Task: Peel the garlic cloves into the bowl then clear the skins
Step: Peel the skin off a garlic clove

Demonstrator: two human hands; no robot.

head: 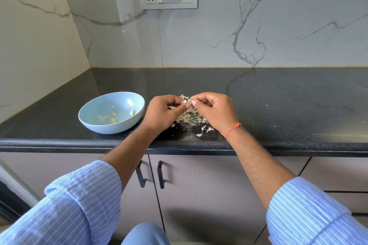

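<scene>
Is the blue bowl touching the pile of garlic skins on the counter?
Apart. In the head view, dark bare counter shows between the blue bowl and the nearest garlic skins, and the left hand hangs over that gap.

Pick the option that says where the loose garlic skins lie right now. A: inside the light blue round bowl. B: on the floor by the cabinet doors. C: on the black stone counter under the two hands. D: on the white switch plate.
C: the pale papery garlic skins lie heaped on the black stone counter beneath the left hand and right hand, beside the light blue round bowl.
</scene>
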